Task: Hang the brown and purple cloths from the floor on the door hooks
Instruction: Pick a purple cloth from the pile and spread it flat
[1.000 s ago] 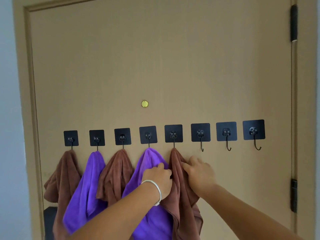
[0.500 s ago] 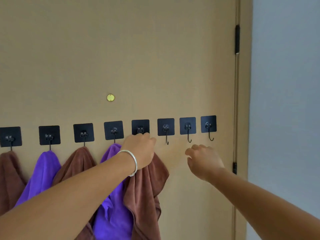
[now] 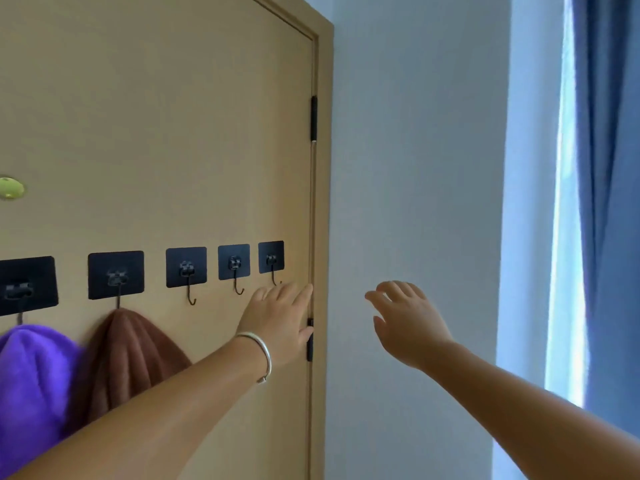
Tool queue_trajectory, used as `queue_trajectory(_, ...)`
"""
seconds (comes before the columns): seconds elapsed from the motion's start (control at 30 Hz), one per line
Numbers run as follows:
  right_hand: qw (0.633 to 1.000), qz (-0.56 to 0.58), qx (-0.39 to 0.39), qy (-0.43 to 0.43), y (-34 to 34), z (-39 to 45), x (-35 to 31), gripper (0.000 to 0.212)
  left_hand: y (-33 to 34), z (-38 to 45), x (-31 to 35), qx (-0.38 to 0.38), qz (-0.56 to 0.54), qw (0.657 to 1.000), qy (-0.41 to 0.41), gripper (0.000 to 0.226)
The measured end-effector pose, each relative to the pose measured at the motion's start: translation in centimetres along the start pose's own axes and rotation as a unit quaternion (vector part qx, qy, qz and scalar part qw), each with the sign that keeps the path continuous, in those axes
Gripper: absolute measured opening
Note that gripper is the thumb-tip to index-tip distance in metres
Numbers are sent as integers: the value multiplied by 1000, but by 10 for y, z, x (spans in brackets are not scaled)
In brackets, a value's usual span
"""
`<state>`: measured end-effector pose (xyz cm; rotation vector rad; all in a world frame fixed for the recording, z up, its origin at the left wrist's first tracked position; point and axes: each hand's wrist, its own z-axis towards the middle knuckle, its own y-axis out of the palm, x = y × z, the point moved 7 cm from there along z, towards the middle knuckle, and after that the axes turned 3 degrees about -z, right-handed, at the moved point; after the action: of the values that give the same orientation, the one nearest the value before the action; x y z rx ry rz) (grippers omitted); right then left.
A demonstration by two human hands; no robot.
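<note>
Brown cloth (image 3: pixel 131 355) hangs bunched, perhaps ribbed.

No text, label, brand, number or sign can be read anywhere in the head view: the black hook plates (image 3: pixel 186 267) on the door (image 3: pixel 156 116) are plain, and the wall (image 3: pixel 415 168) to the right bears no writing
</note>
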<state>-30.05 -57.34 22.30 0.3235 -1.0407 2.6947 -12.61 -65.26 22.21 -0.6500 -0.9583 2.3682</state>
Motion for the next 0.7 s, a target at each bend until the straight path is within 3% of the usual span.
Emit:
queue_trajectory(0.33, 970, -179, -85, 139, -84, -126, 100, 35, 2, 12, 146, 13, -151, 981, 122, 74)
queue_trajectory(0.5, 944, -222, -136, 203, -135, -186, 145, 40, -22, 14, 222, 30, -202, 963, 179, 72)
queue_trajectory(0.7, 912, -266, -141, 279, -208, -261, 184, 40, -64, 14, 321, 44, -236, 939, 246, 72)
